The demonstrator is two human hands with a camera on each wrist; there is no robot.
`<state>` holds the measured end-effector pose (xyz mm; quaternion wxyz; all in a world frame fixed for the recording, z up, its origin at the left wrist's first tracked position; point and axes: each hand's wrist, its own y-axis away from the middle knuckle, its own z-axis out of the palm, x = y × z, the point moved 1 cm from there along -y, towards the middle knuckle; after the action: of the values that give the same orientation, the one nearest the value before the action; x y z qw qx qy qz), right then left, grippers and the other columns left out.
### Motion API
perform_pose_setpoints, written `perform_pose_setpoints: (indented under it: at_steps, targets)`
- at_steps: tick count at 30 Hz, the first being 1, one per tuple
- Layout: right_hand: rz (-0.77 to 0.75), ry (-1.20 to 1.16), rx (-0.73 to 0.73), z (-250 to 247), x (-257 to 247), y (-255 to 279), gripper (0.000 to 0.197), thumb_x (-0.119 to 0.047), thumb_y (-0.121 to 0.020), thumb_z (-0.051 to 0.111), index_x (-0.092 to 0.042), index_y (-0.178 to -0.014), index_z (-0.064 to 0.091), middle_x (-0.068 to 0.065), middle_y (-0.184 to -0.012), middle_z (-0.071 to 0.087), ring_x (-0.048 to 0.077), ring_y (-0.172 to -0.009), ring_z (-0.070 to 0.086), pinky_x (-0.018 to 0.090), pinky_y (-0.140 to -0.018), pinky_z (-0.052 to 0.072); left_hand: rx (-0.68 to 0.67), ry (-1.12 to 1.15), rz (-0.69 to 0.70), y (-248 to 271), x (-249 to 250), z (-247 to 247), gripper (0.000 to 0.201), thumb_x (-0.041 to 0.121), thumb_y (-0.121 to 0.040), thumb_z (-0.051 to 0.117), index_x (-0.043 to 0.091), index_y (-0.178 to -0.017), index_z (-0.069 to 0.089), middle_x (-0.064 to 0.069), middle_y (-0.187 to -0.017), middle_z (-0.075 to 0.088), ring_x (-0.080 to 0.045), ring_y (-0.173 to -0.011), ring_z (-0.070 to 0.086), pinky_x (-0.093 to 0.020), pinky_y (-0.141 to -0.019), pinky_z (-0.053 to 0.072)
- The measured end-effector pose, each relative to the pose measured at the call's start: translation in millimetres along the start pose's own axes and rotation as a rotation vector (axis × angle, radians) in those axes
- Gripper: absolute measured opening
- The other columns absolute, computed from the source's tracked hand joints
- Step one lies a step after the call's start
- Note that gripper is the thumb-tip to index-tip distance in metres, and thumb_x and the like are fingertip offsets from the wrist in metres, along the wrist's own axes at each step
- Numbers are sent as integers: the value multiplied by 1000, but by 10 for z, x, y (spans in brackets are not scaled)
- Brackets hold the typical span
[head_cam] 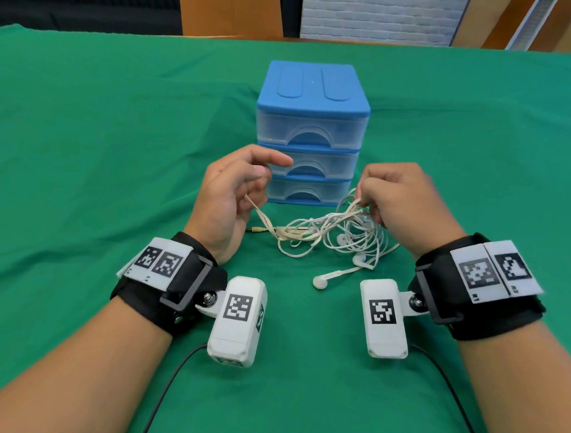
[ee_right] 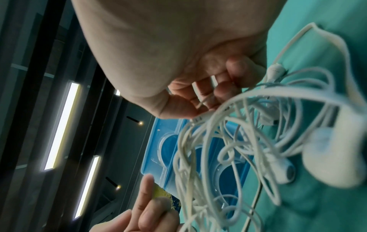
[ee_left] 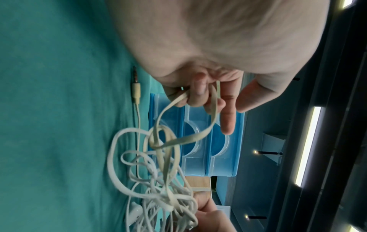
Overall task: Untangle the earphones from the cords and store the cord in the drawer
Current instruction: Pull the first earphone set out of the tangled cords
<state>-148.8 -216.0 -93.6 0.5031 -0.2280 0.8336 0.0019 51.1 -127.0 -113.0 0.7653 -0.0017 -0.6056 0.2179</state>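
Beige flat cord pinched by left hand | right hand grips white earphones tangle | both before blue drawer unit, drawers closed

Both forearms reach forward, wrists strapped in black bands. Left hand raised, palm turned inward toward the right; lower fingers curled and pinching a flat strand, index finger extended. Right hand level with it, well apart, knuckles up, fingers curled, gripping bunched strands.
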Motion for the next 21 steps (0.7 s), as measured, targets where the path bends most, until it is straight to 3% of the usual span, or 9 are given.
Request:
perform_pose_setpoints:
  at_steps: [1, 3, 6, 9, 11, 13, 16, 18, 21]
  targets:
    - [6, 24, 1, -1, -3, 10, 22, -23, -65, 54, -3, -60, 60, 24, -62, 55, 18, -53, 43, 32, -58, 37, -14, 6, 1, -1, -2, -6, 33, 8, -78, 43, 2, -98, 69, 1, -67, 37, -11, -56, 19, -32, -56, 11]
    - [16, 74, 26, -25, -5, 24, 16, -20, -72, 58, -10, -67, 70, 9, -63, 63, 9, -54, 48, 25, -59, 41, -41, 17, 10, -8, -8, -12, 33, 3, -78, 43, 3, -99, 68, 2, -71, 42, -15, -62, 18, -33, -61, 12]
    - [-46, 107, 160, -72, -33, 32, 19, -21, -77, 58, -23, -85, 75, -9, -81, 67, 3, -72, 57, 21, -68, 43, -82, 11, 44, -4, -19, 15, 26, -4, -83, 49, 7, -98, 67, 3, -78, 53, -11, -65, 34, -26, -63, 24]
    - [-223, 7, 249, -85, -128, 48, 14, -21, -80, 62, -21, -87, 74, -9, -87, 63, 2, -56, 44, 22, -61, 36, -117, -96, 81, 5, -56, 54, 14, 0, -86, 61, 10, -92, 67, 8, -82, 65, -9, -71, 47, -20, -69, 41]
    - [-319, -65, 147, -44, -218, 101, 13, -27, -83, 67, -16, -82, 73, -10, -78, 63, 9, -53, 40, 25, -56, 34, -117, -109, 79, 5, -77, 55, 12, 1, -85, 67, 12, -91, 68, 7, -83, 67, -9, -74, 52, -20, -71, 44]
    - [-370, -44, -62, 23, -283, 181, 23, -42, -80, 71, -19, -78, 73, -10, -70, 61, 13, -56, 41, 29, -56, 34, -103, -110, 78, 5, -80, 40, 14, 1, -84, 72, 12, -92, 69, 3, -83, 66, -10, -72, 55, -22, -71, 47]
    - [-324, 108, -351, 114, -298, 242, 29, -54, -70, 78, -28, -82, 74, -7, -81, 64, 23, -68, 47, 37, -65, 43, -36, -184, 97, 13, -63, 45, 14, 0, -84, 76, 10, -88, 67, 1, -79, 66, -13, -65, 57, -23, -65, 48]
    - [-316, 169, -402, 136, -266, 231, 22, -47, -72, 79, -27, -80, 73, -8, -79, 65, 24, -70, 50, 40, -68, 46, 18, -188, 100, 8, -52, 50, 12, 1, -86, 74, 9, -85, 65, 0, -77, 65, -12, -61, 59, -22, -61, 50]
    - [-306, 137, -304, 104, -208, 177, 14, -32, -82, 75, -22, -74, 71, -8, -69, 64, 30, -65, 51, 42, -63, 46, 78, -148, 46, -14, -36, 29, 9, 5, -95, 64, 8, -86, 65, -7, -80, 63, -17, -64, 65, -25, -61, 54]
